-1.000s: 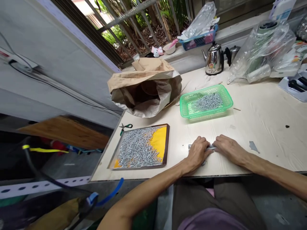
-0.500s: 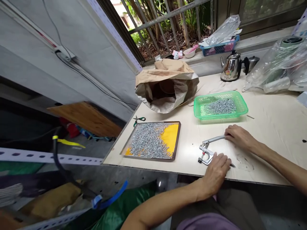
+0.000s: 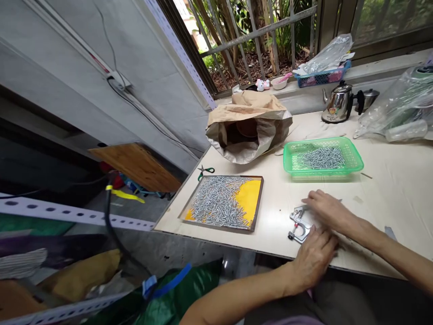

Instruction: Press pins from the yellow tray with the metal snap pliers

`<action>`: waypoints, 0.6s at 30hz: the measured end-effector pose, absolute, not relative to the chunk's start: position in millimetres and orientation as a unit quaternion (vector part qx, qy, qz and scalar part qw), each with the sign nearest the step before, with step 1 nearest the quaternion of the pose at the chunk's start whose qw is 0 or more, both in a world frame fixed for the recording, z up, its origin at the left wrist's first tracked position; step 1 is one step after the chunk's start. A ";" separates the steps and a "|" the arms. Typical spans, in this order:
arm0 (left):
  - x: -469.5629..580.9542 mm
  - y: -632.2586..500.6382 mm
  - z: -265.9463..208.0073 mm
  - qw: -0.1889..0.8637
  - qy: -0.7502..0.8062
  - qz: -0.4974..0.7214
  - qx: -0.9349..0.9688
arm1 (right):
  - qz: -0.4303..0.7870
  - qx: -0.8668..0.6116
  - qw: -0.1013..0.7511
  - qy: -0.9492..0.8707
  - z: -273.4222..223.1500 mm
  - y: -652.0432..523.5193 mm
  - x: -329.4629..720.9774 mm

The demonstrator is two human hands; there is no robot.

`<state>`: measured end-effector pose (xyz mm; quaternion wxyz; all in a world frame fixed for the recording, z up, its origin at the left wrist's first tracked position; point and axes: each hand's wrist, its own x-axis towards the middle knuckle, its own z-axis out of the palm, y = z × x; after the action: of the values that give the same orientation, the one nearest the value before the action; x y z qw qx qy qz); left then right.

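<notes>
A silver hand tool with a round C-shaped jaw, a small spring and a red part lies flat near the table's front edge. My left hand is closed over its lower handle, mostly covering it. Over the tool's upper side is my right hand, its fingers smeared by motion; whether they grip the upper lever cannot be seen. To the left, a shallow tray with a yellow bottom holds many small silver screw-like pieces. Beyond my hands, more such pieces lie in a green plastic basket.
Green-handled scissors lie by the tray's far left corner. An opened brown paper bag stands behind it. A steel kettle and plastic-wrapped items are at the back right. The table's front edge runs close to my left arm.
My right hand has moved from the end of the tool's upper lever inward over the tool, closer to my left hand. The whole view has shifted slightly; the left hand stays on the tool.
</notes>
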<state>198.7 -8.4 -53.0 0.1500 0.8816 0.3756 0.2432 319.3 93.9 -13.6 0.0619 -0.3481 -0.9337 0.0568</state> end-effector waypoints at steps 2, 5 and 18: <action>199.1 -9.5 -48.8 0.149 0.382 0.231 0.882 | 0.039 -0.395 0.042 -0.917 -15.6 99.7 340.8; 199.7 -10.9 -47.1 0.152 0.388 0.225 0.881 | 0.046 -0.445 0.031 -0.894 -14.2 105.0 358.7; 198.4 -9.2 -80.1 0.193 0.355 0.168 0.899 | 0.113 -0.259 0.080 -0.956 -10.1 60.1 273.8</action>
<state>198.4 -9.2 -80.1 0.1928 0.8991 0.3551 0.1684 273.8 60.1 -10.1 0.0798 -0.2591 -0.9559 0.1128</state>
